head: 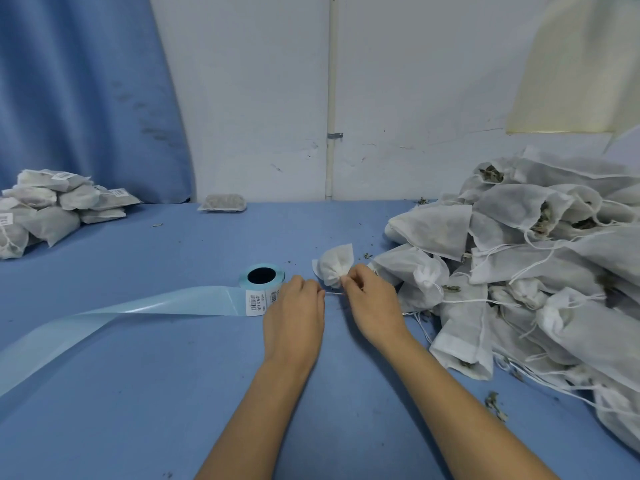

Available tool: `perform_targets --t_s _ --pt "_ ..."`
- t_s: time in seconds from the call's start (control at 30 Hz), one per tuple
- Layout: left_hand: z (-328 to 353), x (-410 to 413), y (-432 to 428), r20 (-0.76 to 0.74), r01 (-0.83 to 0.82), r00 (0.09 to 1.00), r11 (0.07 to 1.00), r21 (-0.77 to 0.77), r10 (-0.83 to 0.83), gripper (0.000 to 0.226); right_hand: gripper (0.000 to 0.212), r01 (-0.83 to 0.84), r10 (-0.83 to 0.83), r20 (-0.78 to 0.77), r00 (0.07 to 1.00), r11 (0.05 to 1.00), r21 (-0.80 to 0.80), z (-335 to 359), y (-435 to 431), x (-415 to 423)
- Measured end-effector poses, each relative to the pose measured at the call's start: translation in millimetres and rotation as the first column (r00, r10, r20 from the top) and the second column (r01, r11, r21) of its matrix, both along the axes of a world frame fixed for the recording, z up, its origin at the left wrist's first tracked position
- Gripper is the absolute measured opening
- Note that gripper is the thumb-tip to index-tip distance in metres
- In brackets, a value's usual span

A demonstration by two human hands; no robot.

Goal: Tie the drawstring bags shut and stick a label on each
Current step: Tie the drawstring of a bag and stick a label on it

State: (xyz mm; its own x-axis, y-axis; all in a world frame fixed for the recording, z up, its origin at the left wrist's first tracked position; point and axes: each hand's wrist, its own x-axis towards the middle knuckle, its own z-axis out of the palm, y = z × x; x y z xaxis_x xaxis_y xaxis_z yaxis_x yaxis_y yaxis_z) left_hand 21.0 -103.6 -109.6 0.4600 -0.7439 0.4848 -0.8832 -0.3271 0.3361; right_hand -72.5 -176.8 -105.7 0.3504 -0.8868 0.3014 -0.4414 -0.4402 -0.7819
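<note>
A small white drawstring bag [335,265] lies on the blue table just beyond my hands, its neck gathered toward me. My right hand [372,303] pinches the bag's neck and string. My left hand [294,313] is closed on the thin white drawstring [333,293] stretched between the two hands. A roll of barcode labels [262,276] on a light blue core stands just left of my left hand, with printed labels [256,302] facing me.
A long strip of empty blue backing paper [114,320] trails left from the roll. A big heap of untied white bags [540,265] fills the right side. Finished labelled bags [52,206] are piled far left; one bag [223,202] lies by the wall.
</note>
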Motion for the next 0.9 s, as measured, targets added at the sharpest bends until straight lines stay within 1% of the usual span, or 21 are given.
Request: perform_targets --t_s 0.07,0.1,0.17,0.27,0.37,0.43,0.5,0.57,0.63,0.73,0.77,0.83,0.9 --pt "3 -1 0 -0.019 0.011 1.000 0.999 -0.048 -0.012 0.029 0.023 0.020 -0.031 -0.103 0.994 0.993 -0.112 1 2 1" --pt "4 -2 -1 -0.055 0.050 0.997 0.995 -0.088 -0.054 0.028 0.024 0.017 -0.040 -0.149 0.988 0.987 -0.157 1 3 2" --pt "3 -3 -3 -0.123 0.176 0.972 0.967 -0.182 -0.200 0.023 0.022 -0.002 -0.053 -0.225 0.973 0.971 -0.237 1 6 4" --pt "-1 -3 -5 -0.216 0.329 0.891 0.895 -0.301 -0.400 0.022 0.017 -0.020 -0.068 -0.255 0.965 0.945 -0.327 2 11 4" --pt "-3 -3 -6 -0.274 0.336 0.847 0.859 -0.386 -0.455 0.030 0.037 -0.051 -0.058 -0.261 0.964 0.918 -0.392 -1 12 2" --pt "-3 -3 -7 -0.354 0.296 0.801 0.834 -0.466 -0.483 0.025 0.048 -0.067 -0.041 -0.242 0.969 0.905 -0.419 -3 13 1" --pt "-3 -5 -9 -0.487 0.234 0.709 0.822 -0.520 -0.510 0.015 0.052 -0.064 -0.016 -0.182 0.983 0.902 -0.428 -5 13 2" --pt "-2 -9 -10 -0.599 0.190 0.595 0.818 -0.542 -0.536 0.014 0.048 -0.056 0.048 -0.030 0.998 0.921 -0.386 -4 12 4" --pt "-2 -11 -10 -0.651 0.166 0.514 0.810 -0.563 -0.558 0.015 0.040 -0.068 0.121 0.149 0.981 0.946 -0.317 -3 13 3" --pt "-3 -10 -10 -0.723 0.121 0.408 0.818 -0.563 -0.558 0.016 0.038 -0.104 0.151 0.313 0.938 0.982 -0.160 -2 11 2" --pt "-4 -7 -10 -0.735 0.104 0.413 0.830 -0.548 -0.537 0.016 0.039 -0.122 0.153 0.358 0.921 0.987 -0.109 -2 10 3" --pt "-6 -4 -10 -0.738 0.068 0.465 0.851 -0.521 -0.489 0.016 0.042 -0.182 0.163 0.452 0.877 0.983 -0.001 -1 9 3" --pt "-5 -1 -10 -0.747 0.022 0.484 0.860 -0.509 -0.455 0.016 0.039 -0.302 0.216 0.543 0.811 0.950 0.075 2 10 3"
